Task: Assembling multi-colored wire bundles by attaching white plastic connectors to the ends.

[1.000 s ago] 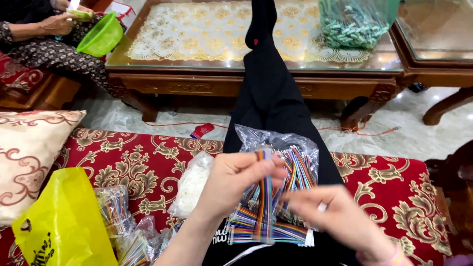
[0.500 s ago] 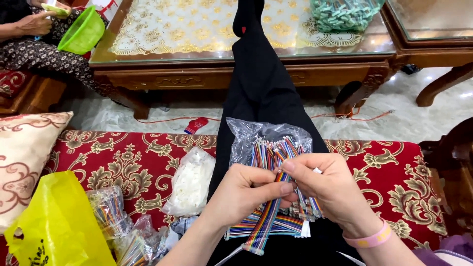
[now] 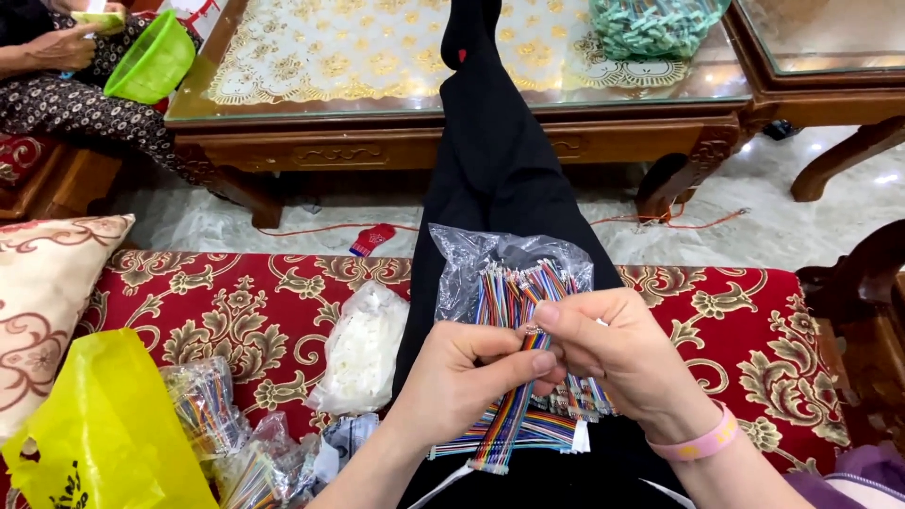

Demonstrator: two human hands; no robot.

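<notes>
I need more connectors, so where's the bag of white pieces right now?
In the head view, the bag of white pieces lies on the red cushion, just beyond the left hand.

Clear crinkled plastic bag (image 3: pixel 490 259): thin film, glossy, creased.
Flat multicoloured ribbon wires (image 3: pixel 514 415): smooth plastic insulation, slight sheen, pinched between left hand (image 3: pixel 457 382) and right hand (image 3: pixel 627 353).
Pink wristband (image 3: pixel 702 441): smooth, matt, rubbery look.
Red and gold patterned seat cushion (image 3: pixel 236 302): woven cloth, matt, raised floral texture.
Yellow plastic bag (image 3: pixel 108 429): thin, semi-glossy, wrinkled.
White translucent packet (image 3: pixel 363 349): soft plastic film, dull shine.
Carved brown wooden table (image 3: pixel 377 151): varnished, glossy; glass top over cream lace cloth.
Green plastic bowl (image 3: pixel 151 64): smooth, shiny.
Pale stone floor (image 3: pixel 801 226): polished, reflective.
</notes>
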